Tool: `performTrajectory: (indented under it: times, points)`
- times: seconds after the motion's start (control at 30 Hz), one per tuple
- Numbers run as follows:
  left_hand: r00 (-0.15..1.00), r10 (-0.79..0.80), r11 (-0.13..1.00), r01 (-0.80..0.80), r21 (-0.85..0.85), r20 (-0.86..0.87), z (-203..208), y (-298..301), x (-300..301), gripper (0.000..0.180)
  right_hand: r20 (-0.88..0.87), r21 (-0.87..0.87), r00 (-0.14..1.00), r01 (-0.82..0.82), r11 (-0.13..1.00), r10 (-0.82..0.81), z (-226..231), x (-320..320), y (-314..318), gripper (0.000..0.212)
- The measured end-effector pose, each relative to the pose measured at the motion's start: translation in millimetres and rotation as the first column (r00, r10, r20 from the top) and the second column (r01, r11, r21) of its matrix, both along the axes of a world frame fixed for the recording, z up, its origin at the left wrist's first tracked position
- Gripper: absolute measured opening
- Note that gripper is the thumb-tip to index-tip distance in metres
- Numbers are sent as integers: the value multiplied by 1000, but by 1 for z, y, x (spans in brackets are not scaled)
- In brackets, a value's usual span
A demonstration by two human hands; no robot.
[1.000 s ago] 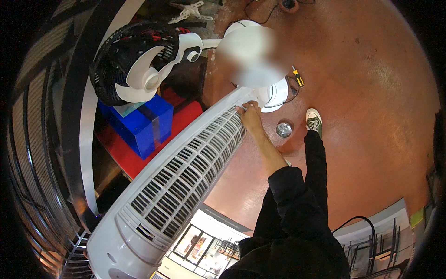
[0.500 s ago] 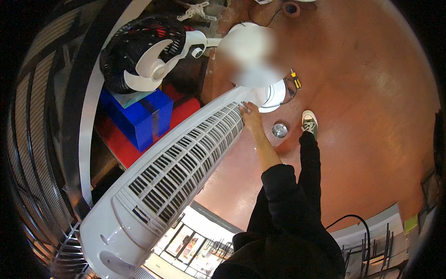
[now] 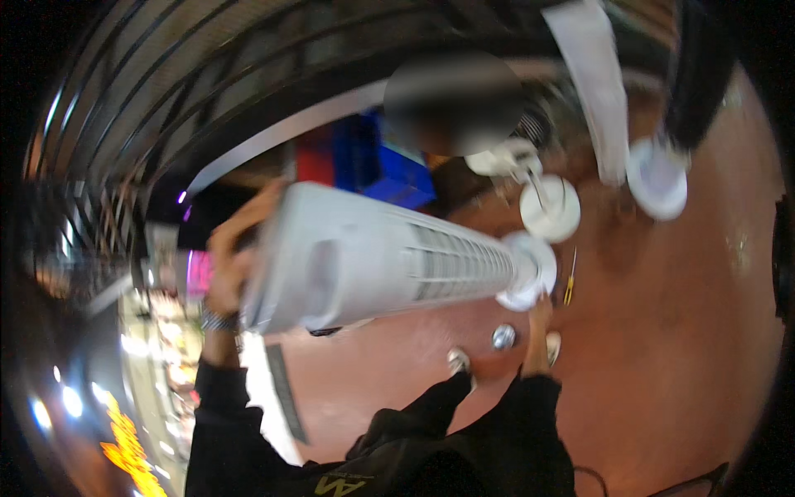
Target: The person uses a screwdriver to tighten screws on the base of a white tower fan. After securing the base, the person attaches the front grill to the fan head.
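Tower fan (image 3: 389, 257), white and long, lies almost level above the reddish floor (image 3: 679, 331), between both hands. The left hand (image 3: 232, 257) is at 9 o'clock of it, with its grip clenched around the wide end. The right hand (image 3: 540, 311) is at 4 o'clock, touching the round base (image 3: 530, 273) from below; whether this grip is closed I cannot tell. A yellow screwdriver (image 3: 570, 282) lies on the floor just beside the base, and a small metal cap (image 3: 503, 336) is near the right wrist.

light: dim, warm | glare: bright spots lower left | blur: strong motion smear | edges: fisheye-bent, black corners
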State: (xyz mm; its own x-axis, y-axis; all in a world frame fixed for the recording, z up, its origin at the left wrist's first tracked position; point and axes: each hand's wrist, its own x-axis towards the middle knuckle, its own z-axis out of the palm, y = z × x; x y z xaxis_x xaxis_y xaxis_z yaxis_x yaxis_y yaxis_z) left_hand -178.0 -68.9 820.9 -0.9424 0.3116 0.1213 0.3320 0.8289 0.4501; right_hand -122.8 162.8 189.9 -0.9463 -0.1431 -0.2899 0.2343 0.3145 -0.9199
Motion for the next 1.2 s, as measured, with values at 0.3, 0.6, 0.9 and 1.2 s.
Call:
performTrajectory:
  times: [0.3,0.6,0.9,1.2]
  points:
    - [779,224,922,-364,-131,-585,1,0,60,36,251,418,959,-231,878,133,54,119,227,43]
    - [444,856,517,-721,462,-265,-142,-249,173,30,402,503,854,97,859,-331,100,171,278,46]
    - [566,673,376,-816,-439,-476,-361,-582,53,47,284,347,956,-171,922,70,197,256,14,47]
    - [615,764,630,-776,21,-196,-315,-386,134,29,316,396,914,115,911,-253,330,287,-28,49]
